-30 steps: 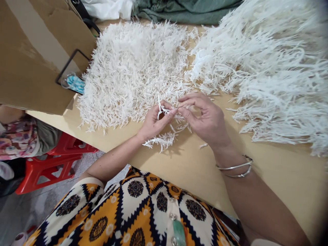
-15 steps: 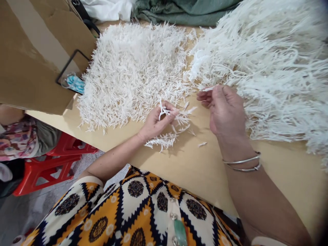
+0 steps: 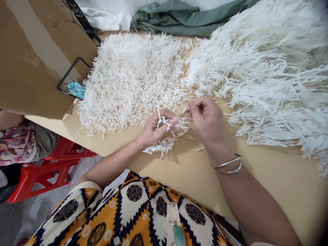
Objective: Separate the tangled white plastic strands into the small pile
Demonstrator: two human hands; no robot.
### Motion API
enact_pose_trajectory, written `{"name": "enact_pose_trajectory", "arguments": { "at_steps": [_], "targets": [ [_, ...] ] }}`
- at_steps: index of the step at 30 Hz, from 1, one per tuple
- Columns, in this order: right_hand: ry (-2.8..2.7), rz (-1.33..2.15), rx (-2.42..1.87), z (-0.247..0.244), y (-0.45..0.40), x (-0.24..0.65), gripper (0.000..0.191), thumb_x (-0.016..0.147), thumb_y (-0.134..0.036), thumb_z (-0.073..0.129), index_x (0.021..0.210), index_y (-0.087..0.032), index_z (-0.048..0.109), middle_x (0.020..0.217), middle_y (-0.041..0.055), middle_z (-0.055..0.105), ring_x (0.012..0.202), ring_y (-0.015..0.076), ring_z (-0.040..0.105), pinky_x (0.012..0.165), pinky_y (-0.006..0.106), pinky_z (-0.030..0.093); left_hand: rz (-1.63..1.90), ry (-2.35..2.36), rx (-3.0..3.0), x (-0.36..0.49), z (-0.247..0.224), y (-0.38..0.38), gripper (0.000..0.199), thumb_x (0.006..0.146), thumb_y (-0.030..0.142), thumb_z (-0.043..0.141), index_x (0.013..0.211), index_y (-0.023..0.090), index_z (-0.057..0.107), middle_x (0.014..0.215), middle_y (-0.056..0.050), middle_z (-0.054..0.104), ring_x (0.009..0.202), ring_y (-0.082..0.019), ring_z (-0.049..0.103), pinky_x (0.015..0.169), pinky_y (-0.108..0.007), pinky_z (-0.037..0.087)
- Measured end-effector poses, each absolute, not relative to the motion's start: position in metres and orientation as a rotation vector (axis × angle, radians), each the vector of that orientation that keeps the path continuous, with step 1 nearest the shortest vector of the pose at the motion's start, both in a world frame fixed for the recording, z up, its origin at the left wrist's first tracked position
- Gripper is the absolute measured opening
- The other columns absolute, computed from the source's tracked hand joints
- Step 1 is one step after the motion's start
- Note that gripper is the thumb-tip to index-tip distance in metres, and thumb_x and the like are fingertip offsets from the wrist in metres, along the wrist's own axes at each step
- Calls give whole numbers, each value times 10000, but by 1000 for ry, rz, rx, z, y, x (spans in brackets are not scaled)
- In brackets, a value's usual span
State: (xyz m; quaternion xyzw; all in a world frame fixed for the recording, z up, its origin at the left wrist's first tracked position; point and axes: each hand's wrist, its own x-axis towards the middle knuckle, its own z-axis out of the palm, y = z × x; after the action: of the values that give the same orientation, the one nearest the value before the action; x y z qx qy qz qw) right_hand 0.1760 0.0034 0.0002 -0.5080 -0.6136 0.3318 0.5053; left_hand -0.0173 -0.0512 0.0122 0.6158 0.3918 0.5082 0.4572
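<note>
My left hand [image 3: 155,127] is closed in a pinch around a white branching plastic sprig [image 3: 164,122], whose thin twigs poke out between thumb and fingers. More of the feathery white strands [image 3: 161,146] hang or lie just below that hand, above the tabletop. My right hand [image 3: 208,119], with two silver bangles at the wrist, is close on the right. Its thumb and fingertips are pinched together near the sprig's right-hand tips; a small white piece shows at them, too small to name.
A heap of short white sprigs [image 3: 133,82] spreads behind my left hand. Long white strands [image 3: 269,78] pile up on the right. A cardboard box [image 3: 38,65] stands at the table's left, near red stools [image 3: 43,177] and a seated person. Green cloth [image 3: 174,17] lies at the back.
My right hand has moved left and slightly down from beside the long strands, toward the sprig in my left hand. The left hand keeps its hold; the view has tilted up a little.
</note>
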Motion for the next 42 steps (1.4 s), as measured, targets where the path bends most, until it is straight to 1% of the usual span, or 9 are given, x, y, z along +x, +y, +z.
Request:
{"name": "enact_pose_trajectory", "arguments": {
  "at_steps": [4,7,9,13,17,24,33,38,42],
  "targets": [
    [-1302,828,-1209,-11,16,192,139,951,-365,722,887,-269,643,729,-31,679,685,171,655,729,369,543,1266,977,1413,-17,9,-52,278,1003,487,693,940,221,644,898,-5,635,772,-106,595,747,-268,505],
    [-1423,769,-1216,-3,10,191,226,926,-349,751,1137,-271,725,996,40,745,860,199,688,835,413,575,1299,1083,1256,-18,3,-48,313,1016,553,651,1021,242,675,972,-17,611,842,-123,563,822,-277,512],
    [-1505,719,-1213,9,0,184,213,970,-392,711,1139,-264,735,1112,77,738,969,223,694,899,445,572,1322,1112,1164,-18,0,-46,323,1017,574,641,1086,262,686,1033,-18,608,873,-125,554,867,-279,513],
    [-1656,714,-1145,27,-18,166,157,1000,-421,692,959,-270,692,969,47,733,946,232,690,927,452,555,1315,1119,1076,-18,-1,-46,343,1000,585,668,1132,268,673,995,-5,612,862,-117,569,864,-271,520],
    [-1780,635,-1084,24,-24,155,223,870,-337,834,1009,-278,669,1010,45,741,998,265,695,955,470,565,1321,1140,1067,-16,1,-46,394,924,581,775,1088,249,642,916,17,614,768,-90,549,742,-237,500],
    [-1794,684,-999,19,-21,155,145,922,-233,764,1044,-299,723,1078,55,731,1080,255,703,1001,476,585,1309,1041,891,-15,-4,-38,507,756,570,926,980,215,640,855,45,694,699,-53,608,693,-206,504],
    [-1638,565,-1105,19,-15,162,56,930,-233,693,892,-270,676,1052,67,732,1067,264,702,968,495,584,1284,977,788,-15,-2,-39,410,849,526,872,927,196,642,876,23,790,798,-100,783,893,-278,613],
    [-1521,658,-1185,6,-10,160,74,928,-248,668,879,-263,615,824,13,697,797,208,678,803,419,575,1285,987,865,-13,-3,-40,428,839,546,875,919,188,654,893,1,809,846,-132,809,941,-312,616],
    [-1372,664,-1267,-13,7,173,116,940,-251,652,891,-267,549,799,9,697,743,211,702,743,418,570,1348,943,1074,-14,2,-47,305,930,453,814,920,184,672,908,-9,807,893,-125,795,939,-298,599]
  ]
}}
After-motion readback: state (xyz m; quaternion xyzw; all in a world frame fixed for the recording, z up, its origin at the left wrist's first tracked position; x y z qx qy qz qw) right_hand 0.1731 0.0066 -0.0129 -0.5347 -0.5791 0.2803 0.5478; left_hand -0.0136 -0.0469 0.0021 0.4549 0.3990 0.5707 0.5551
